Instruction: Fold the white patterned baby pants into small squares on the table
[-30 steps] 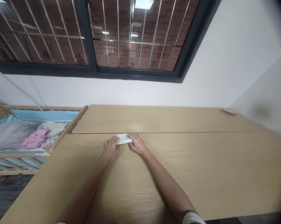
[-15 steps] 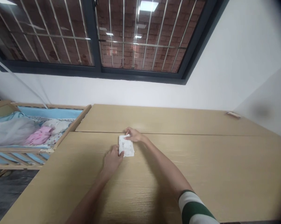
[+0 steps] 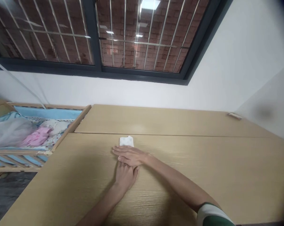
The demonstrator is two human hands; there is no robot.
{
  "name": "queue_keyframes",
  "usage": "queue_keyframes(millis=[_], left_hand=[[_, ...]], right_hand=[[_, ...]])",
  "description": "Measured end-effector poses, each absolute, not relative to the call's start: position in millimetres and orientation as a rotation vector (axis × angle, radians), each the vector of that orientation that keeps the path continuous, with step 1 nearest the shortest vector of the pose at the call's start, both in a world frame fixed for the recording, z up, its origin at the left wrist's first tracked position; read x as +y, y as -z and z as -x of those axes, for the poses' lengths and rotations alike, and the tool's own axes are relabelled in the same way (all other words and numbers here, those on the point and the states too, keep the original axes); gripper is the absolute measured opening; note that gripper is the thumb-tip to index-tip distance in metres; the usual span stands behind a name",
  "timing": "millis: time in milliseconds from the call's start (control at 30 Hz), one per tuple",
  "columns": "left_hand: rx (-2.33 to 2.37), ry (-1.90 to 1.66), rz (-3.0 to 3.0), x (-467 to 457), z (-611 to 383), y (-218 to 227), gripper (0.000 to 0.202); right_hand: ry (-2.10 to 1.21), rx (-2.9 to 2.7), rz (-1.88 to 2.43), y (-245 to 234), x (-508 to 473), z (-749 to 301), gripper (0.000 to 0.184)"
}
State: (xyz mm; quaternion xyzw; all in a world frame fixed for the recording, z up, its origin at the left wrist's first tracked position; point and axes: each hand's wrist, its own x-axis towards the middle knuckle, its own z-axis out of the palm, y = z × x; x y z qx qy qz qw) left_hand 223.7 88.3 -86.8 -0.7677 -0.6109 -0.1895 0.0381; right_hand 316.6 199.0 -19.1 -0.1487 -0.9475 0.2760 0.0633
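Observation:
A small white folded paper (image 3: pixel 126 141) with faint markings lies on the light wood-toned tabletop (image 3: pixel 193 169). My right hand (image 3: pixel 130 155) rests flat across its lower part, fingers stretched to the left and hiding most of it. Just below, my left hand (image 3: pixel 126 176) lies on the surface with its thumb out to the right. Its fingertips tuck beneath or against my right hand, so they are partly hidden. Neither hand is wrapped around anything.
On the left, a wooden crib (image 3: pixel 82 116) with blue lining holds pink cloth (image 3: pixel 38 136) and bedding. A barred window (image 3: pixel 142 73) fills the wall above. One small pale object (image 3: pixel 234 116) lies at the far right. A seam crosses the tabletop.
My right hand has come down from the paper's top edge and flattened over its lower part. My left hand has shifted right and down, off the paper's left edge.

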Motion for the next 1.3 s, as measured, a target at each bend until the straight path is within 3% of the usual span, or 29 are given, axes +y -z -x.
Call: queue_keyframes(millis=[200,533,667,833,1000,1200,1300], left_hand=[[-1.83,0.503,2.355,90.4,-216.3,86.6,0.048],[-1.798,0.676,2.31,93.3,-216.2,94.7,0.052],[-1.908,0.838,2.331,107.4,-192.7,81.7,0.037],[-2.316,0.813,1.953,131.8,-153.0,72.8,0.035],[-2.425,0.755,2.08,138.5,-155.0,78.0,0.032],[-2.362,0.847,2.337,130.5,-162.2,71.0,0.015],[-2.336,0.954,2.424,110.0,-148.4,64.7,0.018]], right_hand=[[-0.932,-2.881,0.638,43.7,219.8,-327.5,0.053],[-0.527,-2.863,0.733,63.9,279.3,-333.0,0.062],[-0.341,-2.762,0.876,64.2,277.5,-332.8,0.063],[-0.111,-2.454,1.225,62.0,253.7,-332.0,0.048],[-0.27,-2.288,1.388,66.1,241.8,-327.1,0.022],[-0.56,-2.14,1.577,58.3,223.2,-325.8,0.024],[-0.684,-2.179,1.64,42.6,202.6,-327.5,0.022]])
